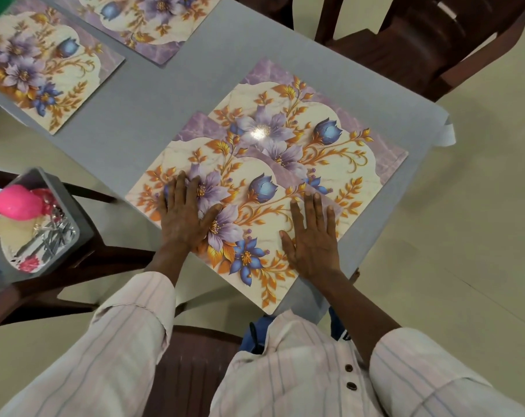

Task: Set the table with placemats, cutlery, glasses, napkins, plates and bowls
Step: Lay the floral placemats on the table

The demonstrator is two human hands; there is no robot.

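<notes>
Two floral placemats lie overlapped at the near corner of the grey table (141, 115). The top placemat (255, 224) partly covers the lower placemat (330, 139), which sticks out beyond it toward the far right. My left hand (186, 215) presses flat on the top mat's left part, fingers straight. My right hand (312, 239) lies flat on its right part, fingertips near the mat's far edge. Two more floral placemats lie farther off, one at the far left (41, 70), one at the top (153, 19).
A grey tray (74, 206) on a dark wooden stool at the left holds cutlery (50, 233), a pink object (17, 203) and a plate. Dark wooden chairs stand at the top right (420, 40) and right under me (192, 365). The table edge runs close to my body.
</notes>
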